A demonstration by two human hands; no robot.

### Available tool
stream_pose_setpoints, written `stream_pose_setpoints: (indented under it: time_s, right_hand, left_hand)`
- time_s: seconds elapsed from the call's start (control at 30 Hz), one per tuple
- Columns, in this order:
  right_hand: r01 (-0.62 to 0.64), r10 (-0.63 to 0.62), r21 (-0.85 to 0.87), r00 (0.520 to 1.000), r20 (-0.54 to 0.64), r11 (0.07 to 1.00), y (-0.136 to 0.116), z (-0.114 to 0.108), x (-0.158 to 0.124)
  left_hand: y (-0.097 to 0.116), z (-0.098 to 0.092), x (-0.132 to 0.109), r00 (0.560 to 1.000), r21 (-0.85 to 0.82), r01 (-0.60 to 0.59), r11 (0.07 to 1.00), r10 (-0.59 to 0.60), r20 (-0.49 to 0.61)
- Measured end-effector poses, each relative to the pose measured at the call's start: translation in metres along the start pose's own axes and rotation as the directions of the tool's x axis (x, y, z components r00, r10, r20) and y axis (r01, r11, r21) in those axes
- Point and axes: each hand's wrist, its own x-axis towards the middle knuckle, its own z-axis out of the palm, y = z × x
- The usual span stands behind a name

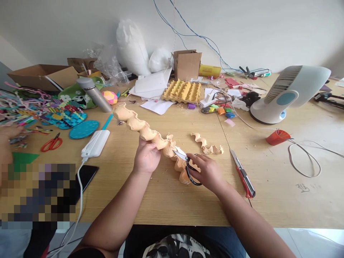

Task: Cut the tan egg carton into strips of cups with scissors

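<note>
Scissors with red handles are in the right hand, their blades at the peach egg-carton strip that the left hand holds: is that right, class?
Not quite: the head view shows black-handled scissors, not red-handled ones, in the right hand, their blades at the peach egg-carton strip that the left hand holds.

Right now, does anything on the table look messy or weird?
Yes. The red utility knife lies right of the right hand with its blade out, odd for something sharp lying loose. Beyond the scissors, carton scraps look untidy, with ragged edges.
</note>
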Motion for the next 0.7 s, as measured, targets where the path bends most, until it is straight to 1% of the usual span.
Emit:
stream_pose_setpoints:
  time_s: [0.07,0.17,0.3,0.37,0.53,0.7]
  right_hand:
    - [-0.041,0.044,0.077,0.998,-0.033,0.996,0.0015,-0.0007,0.0012]
    - [-0.080,0.092,0.204,0.995,-0.046,0.976,0.0054,-0.0020,0.0032]
    - [-0.043,0.044,0.293,0.999,0.002,0.955,0.0093,-0.0013,0.0038]
    - [-0.012,0.011,0.294,1.000,0.005,0.956,0.0099,0.0003,0.0033]
    - [0.052,-0.041,0.226,0.998,-0.050,0.973,0.0087,0.0023,0.0023]
    - [0.052,-0.045,0.098,0.996,-0.076,0.994,0.0055,0.0008,0.0012]
  left_hand:
    - [0.0004,-0.0026,0.0023,1.000,-0.043,0.001,0.999,-0.002,-0.014]
    - [0.0004,-0.0053,0.0056,0.998,-0.129,0.043,0.991,-0.050,-0.046]
    - [0.0002,-0.0058,0.0078,0.986,-0.223,0.144,0.964,-0.159,-0.051]
    - [0.0002,-0.0048,0.0080,0.978,-0.269,0.184,0.945,-0.203,-0.046]
    - [0.0000,-0.0005,0.0071,0.958,-0.341,0.239,0.909,-0.279,-0.072]
    - [-0.0021,0.0001,0.0061,0.953,-0.344,0.259,0.902,-0.296,-0.060]
